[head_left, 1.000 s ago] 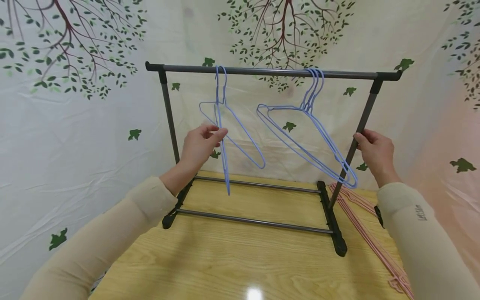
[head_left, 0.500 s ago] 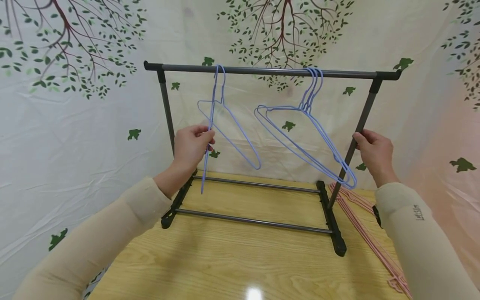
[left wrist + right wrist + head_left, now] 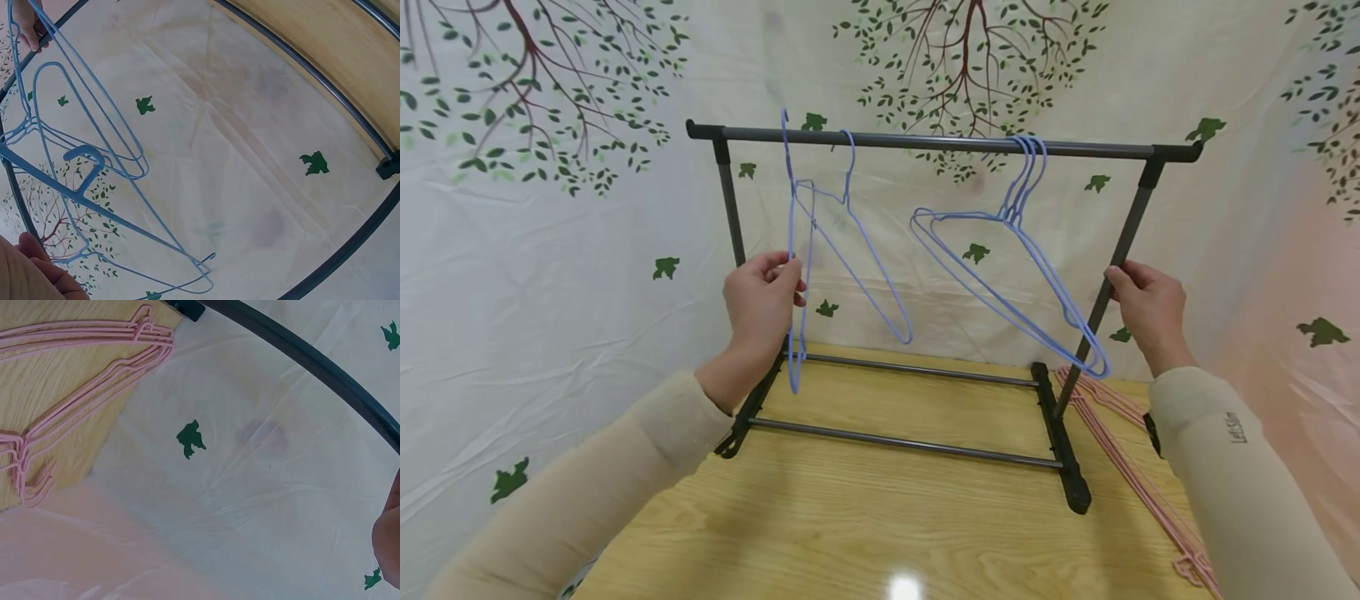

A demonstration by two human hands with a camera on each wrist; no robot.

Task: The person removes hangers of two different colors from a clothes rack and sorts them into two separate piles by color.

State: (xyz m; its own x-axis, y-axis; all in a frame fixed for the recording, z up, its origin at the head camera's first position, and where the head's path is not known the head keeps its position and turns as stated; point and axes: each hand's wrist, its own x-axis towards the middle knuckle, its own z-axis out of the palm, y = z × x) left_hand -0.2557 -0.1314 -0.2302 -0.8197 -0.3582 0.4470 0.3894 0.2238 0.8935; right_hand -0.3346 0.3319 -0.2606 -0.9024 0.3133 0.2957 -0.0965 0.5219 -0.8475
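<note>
My left hand [image 3: 763,304] pinches the side of a blue wire clothes hanger [image 3: 789,217], seen nearly edge-on. Its hook stands above the level of the rack's black top bar [image 3: 925,142] and looks off it; the left wrist view shows that hook [image 3: 87,164] apart from any bar. Just right of it, another blue hanger [image 3: 877,265] hangs on the bar. Several blue hangers [image 3: 1047,260] hang together towards the bar's right end. With thumb and fingers, my right hand [image 3: 1152,312] grips the rack's right upright [image 3: 1124,237]. Only part of that hand shows in the right wrist view.
The garment rack's base [image 3: 895,442] stands on a wooden table [image 3: 820,517]. Several pink hangers [image 3: 1138,475] lie in a bundle on the table right of the rack, partly behind my right sleeve. A leaf-patterned cloth [image 3: 625,350] covers the wall behind.
My left hand has moved left with the pinched blue hanger, whose hook has risen from the bar. The neighbouring hanger has swung slightly left at its lower end. My right hand stays on the upright.
</note>
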